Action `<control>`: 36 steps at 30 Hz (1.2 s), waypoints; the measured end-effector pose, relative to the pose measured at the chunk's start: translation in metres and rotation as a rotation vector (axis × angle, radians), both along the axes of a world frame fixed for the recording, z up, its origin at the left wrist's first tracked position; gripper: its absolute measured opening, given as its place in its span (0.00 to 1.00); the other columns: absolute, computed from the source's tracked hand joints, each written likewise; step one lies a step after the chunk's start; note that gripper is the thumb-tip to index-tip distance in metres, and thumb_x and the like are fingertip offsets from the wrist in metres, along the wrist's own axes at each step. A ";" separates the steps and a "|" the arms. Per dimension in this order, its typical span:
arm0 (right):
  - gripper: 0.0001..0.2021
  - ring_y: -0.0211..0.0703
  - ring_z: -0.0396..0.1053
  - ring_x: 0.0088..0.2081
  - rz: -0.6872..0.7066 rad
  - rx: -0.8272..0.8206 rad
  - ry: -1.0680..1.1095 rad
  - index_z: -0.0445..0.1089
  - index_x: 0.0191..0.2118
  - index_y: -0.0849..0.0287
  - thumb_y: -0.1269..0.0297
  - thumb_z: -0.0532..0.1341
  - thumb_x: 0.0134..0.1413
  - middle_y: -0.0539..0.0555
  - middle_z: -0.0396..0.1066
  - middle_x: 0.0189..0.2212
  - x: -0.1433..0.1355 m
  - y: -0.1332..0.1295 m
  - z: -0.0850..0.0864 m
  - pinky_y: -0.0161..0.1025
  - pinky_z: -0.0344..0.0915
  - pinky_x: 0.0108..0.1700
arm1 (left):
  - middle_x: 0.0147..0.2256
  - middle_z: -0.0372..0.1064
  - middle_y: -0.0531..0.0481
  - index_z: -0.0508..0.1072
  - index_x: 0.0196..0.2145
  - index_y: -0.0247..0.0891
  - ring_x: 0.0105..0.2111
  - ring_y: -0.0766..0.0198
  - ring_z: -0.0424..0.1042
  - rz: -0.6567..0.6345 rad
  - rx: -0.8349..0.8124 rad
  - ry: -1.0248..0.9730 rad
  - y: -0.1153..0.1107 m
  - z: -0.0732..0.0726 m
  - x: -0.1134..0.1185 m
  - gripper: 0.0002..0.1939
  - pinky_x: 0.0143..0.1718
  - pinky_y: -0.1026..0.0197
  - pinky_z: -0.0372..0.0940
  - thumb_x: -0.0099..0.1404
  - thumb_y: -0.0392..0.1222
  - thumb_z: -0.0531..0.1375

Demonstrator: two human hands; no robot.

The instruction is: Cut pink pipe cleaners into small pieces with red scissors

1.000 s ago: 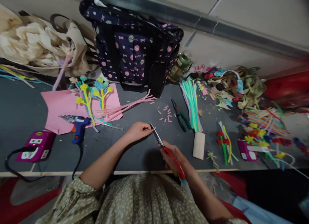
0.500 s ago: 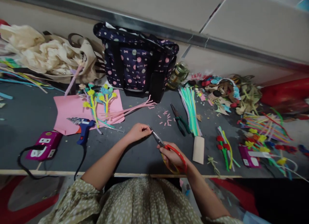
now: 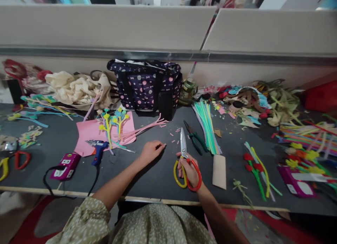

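Note:
My right hand point(image 3: 191, 169) is closed round a pair of scissors point(image 3: 183, 142) with one red and one yellow handle loop. The blades are together and point away from me. My left hand point(image 3: 152, 151) rests low over the table, fingers curled together; whatever may be between the fingertips is too small to make out. Several short pink pieces point(image 3: 173, 141) lie just beyond the scissors. To the left of these are long pink pipe cleaners point(image 3: 147, 127), partly on a pink sheet point(image 3: 85, 133). Pliers point(image 3: 196, 138) with dark green handles lie right of the blades.
Left stand a blue glue gun point(image 3: 98, 152) and a purple power strip point(image 3: 65, 166). A dark patterned bag point(image 3: 144, 86) and a glass jar point(image 3: 188, 91) stand at the back. On the right lie green pipe cleaners point(image 3: 207, 126), a cardboard piece point(image 3: 219, 171) and red flowers point(image 3: 253, 163).
The scissors have come away from my left fingertips and turned to point away from me, their blades now together. My left hand stays low over the table. The view has tilted up.

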State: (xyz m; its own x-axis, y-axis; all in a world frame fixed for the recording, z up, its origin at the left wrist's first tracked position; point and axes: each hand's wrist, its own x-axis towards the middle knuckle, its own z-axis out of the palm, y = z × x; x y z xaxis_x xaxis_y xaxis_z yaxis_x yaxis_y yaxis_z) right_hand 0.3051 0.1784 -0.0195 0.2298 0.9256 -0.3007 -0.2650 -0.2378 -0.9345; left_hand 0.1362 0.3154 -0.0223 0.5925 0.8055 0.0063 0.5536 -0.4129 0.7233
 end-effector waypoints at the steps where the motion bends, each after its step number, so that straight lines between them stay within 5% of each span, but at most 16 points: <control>1: 0.21 0.34 0.63 0.14 -0.011 0.005 0.001 0.64 0.45 0.60 0.48 0.59 0.53 0.44 0.64 0.19 0.000 0.000 -0.001 0.30 0.57 0.15 | 0.30 0.73 0.49 0.76 0.31 0.38 0.30 0.65 0.68 -0.008 -0.001 0.027 0.001 0.002 0.004 0.16 0.33 0.64 0.57 0.66 0.49 0.54; 7: 0.21 0.34 0.63 0.14 -0.039 0.001 0.046 0.65 0.44 0.60 0.48 0.60 0.52 0.44 0.64 0.19 0.004 0.000 -0.002 0.29 0.54 0.14 | 0.36 0.74 0.48 0.77 0.39 0.39 0.34 0.62 0.71 -0.062 0.010 0.056 0.017 0.012 0.032 0.11 0.38 0.62 0.62 0.63 0.41 0.55; 12: 0.22 0.33 0.62 0.14 -0.117 0.000 0.130 0.65 0.45 0.59 0.48 0.61 0.50 0.44 0.64 0.19 0.010 -0.003 0.001 0.29 0.56 0.15 | 0.47 0.69 0.43 0.73 0.47 0.38 0.48 0.57 0.67 0.112 0.264 0.032 0.041 0.010 0.039 0.17 0.51 0.54 0.62 0.59 0.33 0.57; 15: 0.21 0.32 0.61 0.14 -0.145 0.012 0.176 0.65 0.44 0.59 0.49 0.61 0.50 0.44 0.64 0.19 0.012 -0.003 0.002 0.29 0.56 0.15 | 0.51 0.67 0.42 0.72 0.49 0.36 0.54 0.54 0.63 0.088 0.341 0.086 0.051 0.005 0.042 0.20 0.56 0.49 0.58 0.57 0.30 0.58; 20: 0.19 0.32 0.62 0.14 -0.135 0.004 0.183 0.65 0.44 0.59 0.51 0.61 0.51 0.44 0.64 0.18 0.012 -0.002 0.001 0.28 0.55 0.15 | 0.47 0.71 0.44 0.74 0.46 0.37 0.50 0.58 0.68 -0.081 0.220 -0.022 0.047 0.004 0.057 0.16 0.53 0.53 0.62 0.60 0.32 0.56; 23: 0.20 0.33 0.62 0.14 -0.130 -0.018 0.176 0.65 0.43 0.59 0.50 0.61 0.50 0.44 0.64 0.18 0.012 -0.002 0.001 0.29 0.56 0.15 | 0.46 0.72 0.45 0.73 0.46 0.38 0.45 0.60 0.71 0.003 0.136 -0.090 0.046 0.007 0.061 0.15 0.46 0.56 0.67 0.62 0.33 0.54; 26: 0.20 0.33 0.61 0.14 -0.131 -0.031 0.170 0.65 0.43 0.59 0.50 0.61 0.49 0.44 0.64 0.18 0.012 -0.002 0.002 0.29 0.56 0.15 | 0.49 0.71 0.43 0.73 0.46 0.37 0.49 0.56 0.69 0.088 0.205 0.000 0.051 0.009 0.058 0.18 0.51 0.52 0.64 0.59 0.30 0.55; 32: 0.19 0.33 0.62 0.13 -0.128 0.006 0.167 0.64 0.43 0.58 0.50 0.61 0.50 0.43 0.65 0.18 0.011 -0.002 -0.004 0.30 0.56 0.15 | 0.49 0.72 0.44 0.71 0.49 0.38 0.50 0.57 0.69 -0.099 0.181 0.064 0.045 0.011 0.058 0.20 0.55 0.53 0.62 0.60 0.30 0.56; 36: 0.20 0.33 0.62 0.13 -0.118 -0.001 0.163 0.64 0.44 0.59 0.50 0.61 0.51 0.43 0.65 0.18 0.011 -0.002 -0.005 0.29 0.54 0.14 | 0.53 0.69 0.43 0.68 0.54 0.36 0.54 0.58 0.67 -0.081 0.219 0.067 0.047 0.012 0.073 0.23 0.57 0.54 0.60 0.61 0.29 0.52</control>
State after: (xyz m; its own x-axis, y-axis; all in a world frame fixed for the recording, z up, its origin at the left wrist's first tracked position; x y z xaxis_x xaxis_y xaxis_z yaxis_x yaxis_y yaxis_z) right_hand 0.3159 0.1766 -0.0249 0.2847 0.8947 -0.3441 -0.4390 -0.1975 -0.8765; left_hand 0.2088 0.3625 -0.0107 0.6600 0.7392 0.1345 0.5560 -0.6009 0.5743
